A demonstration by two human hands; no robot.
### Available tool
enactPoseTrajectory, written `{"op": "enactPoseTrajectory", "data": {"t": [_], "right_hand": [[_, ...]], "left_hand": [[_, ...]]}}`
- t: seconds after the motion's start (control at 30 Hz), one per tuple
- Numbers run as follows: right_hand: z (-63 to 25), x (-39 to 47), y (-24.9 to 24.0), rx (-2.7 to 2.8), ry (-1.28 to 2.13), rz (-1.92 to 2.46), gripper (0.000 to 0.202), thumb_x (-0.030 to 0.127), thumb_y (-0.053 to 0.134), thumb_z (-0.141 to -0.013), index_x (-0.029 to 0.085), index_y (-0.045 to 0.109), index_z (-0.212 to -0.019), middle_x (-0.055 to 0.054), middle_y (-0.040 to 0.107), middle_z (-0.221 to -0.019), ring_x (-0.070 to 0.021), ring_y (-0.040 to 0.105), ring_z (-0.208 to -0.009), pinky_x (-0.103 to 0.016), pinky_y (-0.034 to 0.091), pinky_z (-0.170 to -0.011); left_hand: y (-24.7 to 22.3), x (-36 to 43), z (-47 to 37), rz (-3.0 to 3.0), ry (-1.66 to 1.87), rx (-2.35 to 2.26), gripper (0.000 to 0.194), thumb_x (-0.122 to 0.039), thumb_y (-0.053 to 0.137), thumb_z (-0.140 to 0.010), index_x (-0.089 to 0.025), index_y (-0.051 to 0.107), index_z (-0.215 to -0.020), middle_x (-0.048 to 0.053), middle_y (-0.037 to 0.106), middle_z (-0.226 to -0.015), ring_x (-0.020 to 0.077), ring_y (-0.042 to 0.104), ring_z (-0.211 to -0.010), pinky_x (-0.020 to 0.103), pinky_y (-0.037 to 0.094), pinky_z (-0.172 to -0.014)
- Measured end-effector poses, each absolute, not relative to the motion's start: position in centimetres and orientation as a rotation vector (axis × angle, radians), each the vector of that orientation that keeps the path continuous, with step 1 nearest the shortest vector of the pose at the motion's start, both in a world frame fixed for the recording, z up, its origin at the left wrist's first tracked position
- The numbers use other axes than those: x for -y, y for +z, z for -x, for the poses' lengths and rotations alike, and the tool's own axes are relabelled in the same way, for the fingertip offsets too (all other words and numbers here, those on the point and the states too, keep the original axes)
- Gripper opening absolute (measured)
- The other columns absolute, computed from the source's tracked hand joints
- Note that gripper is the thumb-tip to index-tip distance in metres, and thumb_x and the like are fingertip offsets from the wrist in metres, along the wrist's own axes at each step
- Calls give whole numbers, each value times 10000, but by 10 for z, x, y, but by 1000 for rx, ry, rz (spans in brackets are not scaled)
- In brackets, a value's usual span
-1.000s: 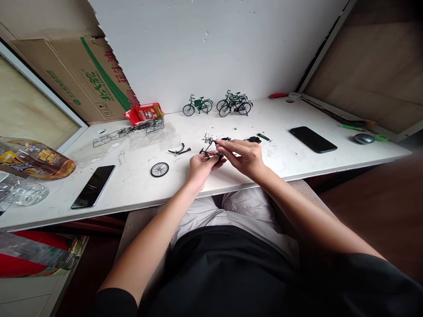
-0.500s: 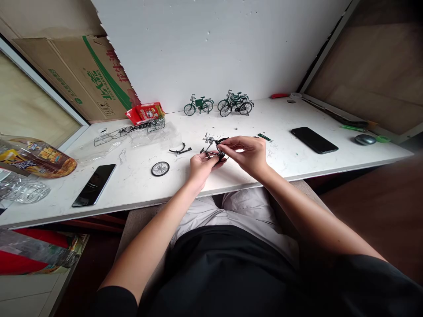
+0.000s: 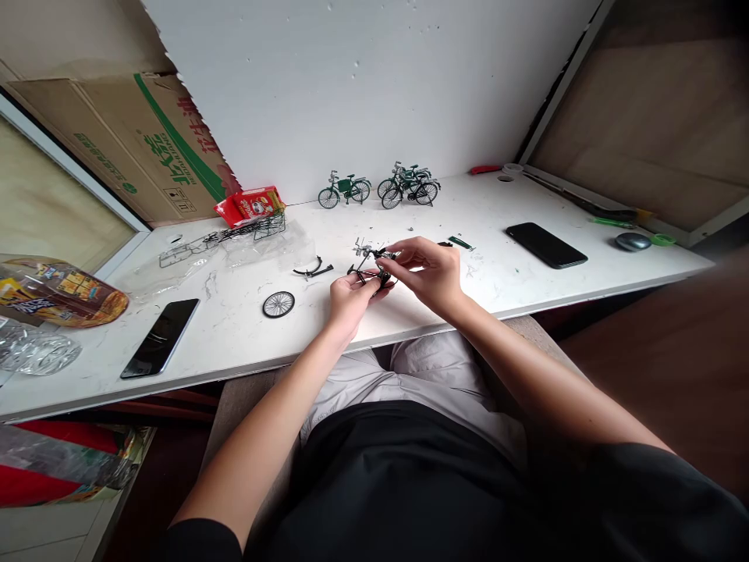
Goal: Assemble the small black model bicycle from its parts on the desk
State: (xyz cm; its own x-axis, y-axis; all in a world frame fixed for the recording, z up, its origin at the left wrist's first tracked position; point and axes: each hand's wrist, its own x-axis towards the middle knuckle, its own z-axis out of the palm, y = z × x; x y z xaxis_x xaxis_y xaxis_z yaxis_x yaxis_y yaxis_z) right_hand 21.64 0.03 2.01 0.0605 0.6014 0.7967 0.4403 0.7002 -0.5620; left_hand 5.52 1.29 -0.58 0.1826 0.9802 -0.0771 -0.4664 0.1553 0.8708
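Above the table's front edge, my left hand (image 3: 349,303) is closed on a partly built model bicycle (image 3: 361,275), dark with silvery handlebars. My right hand (image 3: 434,273) pinches a small dark curved part (image 3: 381,254) against the upper side of that bicycle. The fingers cover much of both, so I cannot tell whether the part is joined on. To the left, a loose spoked wheel (image 3: 278,304) lies flat, with a black curved piece (image 3: 313,268) beyond it. A small green piece (image 3: 461,243) rests behind my right hand.
Finished green model bicycles (image 3: 344,190) stand along the back wall. Thin parts frames (image 3: 234,232), plastic wrap and a red packet (image 3: 250,204) lie back left. Phones (image 3: 161,337) (image 3: 546,244) flank the hands. A drink bottle (image 3: 64,290) lies far left; a mouse (image 3: 633,241) sits right.
The camera view has turned slightly, so the whole scene sits a little differently. Both hands keep their hold on the bicycle and part, with only a slight shift of the right fingers.
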Motion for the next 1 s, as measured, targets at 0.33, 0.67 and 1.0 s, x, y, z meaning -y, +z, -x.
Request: {"op": "enactPoseTrajectory", "data": {"t": [0.33, 0.67, 1.0], "right_hand": [[-225, -3, 30, 1732, 190, 839, 207, 287, 754, -994, 289, 858, -1173, -16, 859, -1117, -215, 842, -988, -361, 730, -882], [-226, -1, 32, 1650, 280, 858, 116, 324, 847, -919, 248, 885, -998, -37, 868, -980, -209, 842, -829, -345, 738, -776], [-224, 1, 33, 1679, 280, 848, 111, 299, 813, -943, 221, 878, -987, -51, 867, -968, -206, 832, -838, -337, 711, -789]], "left_hand": [[-2, -12, -55, -825, 1213, -770, 248, -211, 898, -739, -119, 728, -895, 78, 804, -865, 229, 817, -830, 514, 623, -1042], [-8, -14, -54, -843, 1217, -744, 257, -226, 919, -716, -112, 762, -884, 72, 805, -865, 211, 805, -855, 473, 626, -1045], [-9, -15, -53, -822, 1212, -722, 271, -231, 936, -706, -103, 767, -876, 64, 796, -857, 215, 807, -855, 480, 618, -1063]]}}
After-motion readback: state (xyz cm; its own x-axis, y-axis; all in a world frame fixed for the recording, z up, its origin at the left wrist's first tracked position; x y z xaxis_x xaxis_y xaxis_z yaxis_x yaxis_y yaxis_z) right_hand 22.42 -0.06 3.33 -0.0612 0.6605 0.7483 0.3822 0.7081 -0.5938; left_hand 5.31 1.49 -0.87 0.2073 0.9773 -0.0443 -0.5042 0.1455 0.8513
